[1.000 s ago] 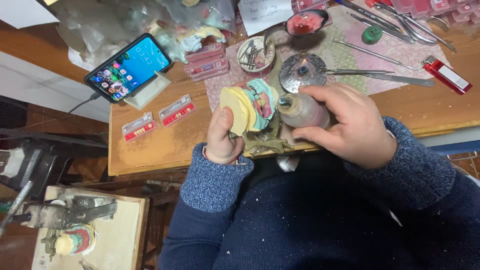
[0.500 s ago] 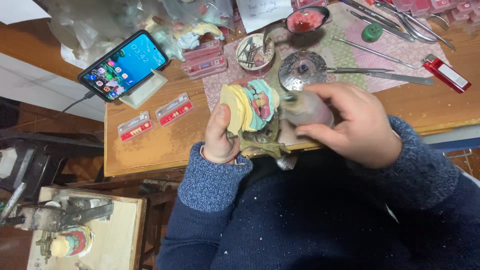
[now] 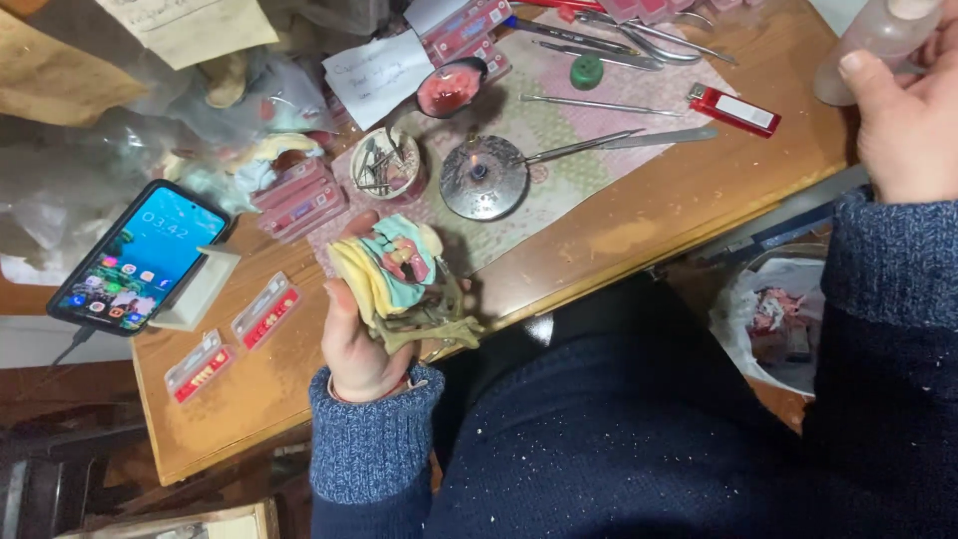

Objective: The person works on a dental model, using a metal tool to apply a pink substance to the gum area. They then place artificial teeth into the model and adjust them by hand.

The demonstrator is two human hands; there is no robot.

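Head view. The left hand held a dental model above the near edge of the bench, just in front of the person's dark blue sweater. The fingers were curled and pressed against the back of the model, with the thumb along its outer side, so that the open, toothed face was turned up toward the camera. This grip appeared to keep the working face clear for inspection. The model consisted of pale yellow and light green plaster blocks with pink, gum-coloured wax between them, all seated in a tarnished, brass-coloured metal frame with thin curved arms.

The right hand was raised at the far right edge of the view, well apart from the model. Its fingers were wrapped around a small translucent plastic bottle, the thumb pressed along its side. The bottle was tilted, with its cap out of frame.

On the bench, a patterned pink and green cloth lay under the tools, probably to protect the wood. On it stood a round metal burner with a small wick, a small dish of thin metal burs and a dark bowl of red wax. Slim steel hand tools lay flat beside them, near a red lighter. A phone rested tilted against a pale block at the left, its screen lit. Two red-and-clear flat packets lay on bare wood near it.
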